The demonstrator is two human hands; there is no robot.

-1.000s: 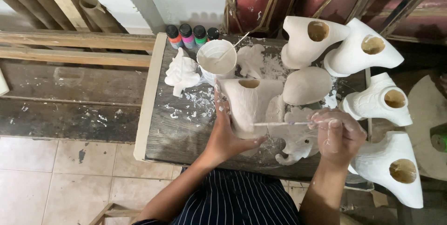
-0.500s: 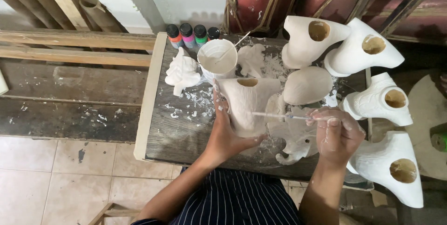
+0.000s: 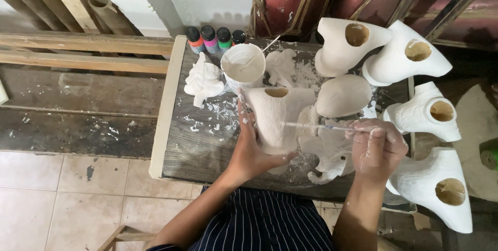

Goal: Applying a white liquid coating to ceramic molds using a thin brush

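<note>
Shifted slightly since half a second ago, the thin brush (image 3: 316,125) now lies almost level, its tip drawn across the pale side of the white hollow figure (image 3: 275,118) rather than angled up toward its shoulder, while the figure itself has barely moved. That figure stands upright near the middle of the worn wooden table (image 3: 207,147), its round opening at the top. Left hand (image 3: 250,150) is wrapped around the lower left side and base, thumb running up the flank, fingers curled under the bottom edge. Right hand (image 3: 377,147), smeared white, is closed in a narrow pinch on the brush handle, just beside a small white animal piece (image 3: 332,165). Behind the figure sits a white cup of paint (image 3: 243,66) with a stick in it, and 4 small paint bottles (image 3: 215,38) line the table's far edge. 4 larger hollow white casts (image 3: 415,100) crowd the right side. Judging by its thin walls and chalky surface, the figure is probably light, stiff and brittle, and freshly coated areas may be slick; the safest grip looks to be low on the unpainted base, as now, clear of the rim of the opening
</note>
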